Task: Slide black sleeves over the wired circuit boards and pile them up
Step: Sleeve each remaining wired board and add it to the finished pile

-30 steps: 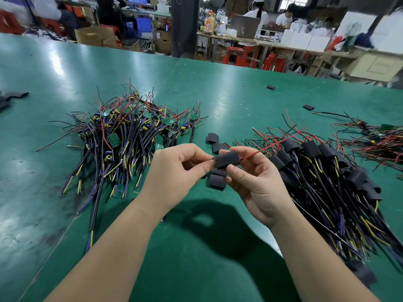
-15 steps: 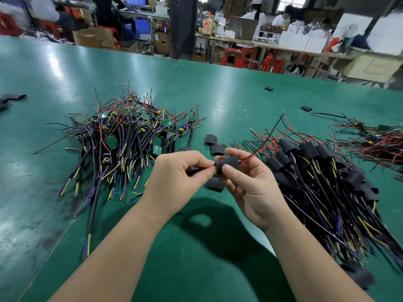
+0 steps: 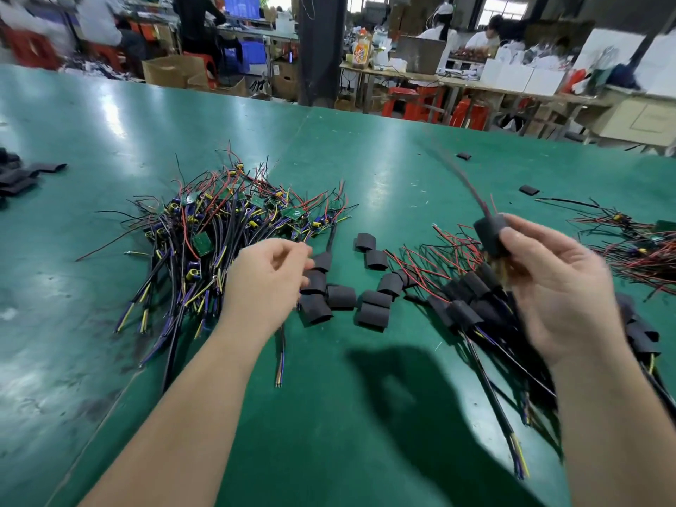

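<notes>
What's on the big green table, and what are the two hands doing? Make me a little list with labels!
Table: green table, shiny
Left side: unsleeved pile of wired circuit boards
Middle: loose black sleeves, scattered
Right side: sleeved pile
Right hand: grips one sleeved board, raised above the sleeved pile, blurred
Left hand: fingers curled beside the loose black sleeves; unclear whether it holds anything

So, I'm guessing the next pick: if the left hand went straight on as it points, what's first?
Probably the loose black sleeves lying right beyond the left hand; whether it touches them yet is unclear.
</notes>
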The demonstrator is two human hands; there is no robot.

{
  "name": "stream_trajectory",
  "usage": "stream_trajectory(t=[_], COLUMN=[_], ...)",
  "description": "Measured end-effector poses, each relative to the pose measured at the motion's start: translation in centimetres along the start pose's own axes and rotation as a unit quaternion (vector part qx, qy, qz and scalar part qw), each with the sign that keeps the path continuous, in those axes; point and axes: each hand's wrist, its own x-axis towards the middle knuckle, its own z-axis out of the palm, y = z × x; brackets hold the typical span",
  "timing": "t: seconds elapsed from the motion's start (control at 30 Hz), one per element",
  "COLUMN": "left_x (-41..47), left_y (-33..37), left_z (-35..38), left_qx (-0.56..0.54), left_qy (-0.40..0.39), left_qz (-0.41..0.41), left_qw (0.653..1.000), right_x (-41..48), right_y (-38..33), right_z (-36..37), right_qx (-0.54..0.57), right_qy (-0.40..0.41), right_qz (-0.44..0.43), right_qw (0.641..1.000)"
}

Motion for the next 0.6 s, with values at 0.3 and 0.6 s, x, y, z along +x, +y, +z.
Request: stream_trajectory(t=[0.3, 0.6], left_x=[2.0, 2.2], left_y=[-3.4, -3.4], left_z=[-1.7, -0.3], left_qx=[0.490, 0.562], left_qy=[0.096, 0.032], left_qz=[0.026, 0.027], left_qw=[0.866, 0.826], right_x=[1.0, -0.8], right_y=[2.5, 4.5], right_z=[-3.4, -0.6], right_qx=[-0.660, -0.621], right_qy=[0.047, 0.012], right_qz=[-0.075, -0.187], right_qw=[0.746, 0.761])
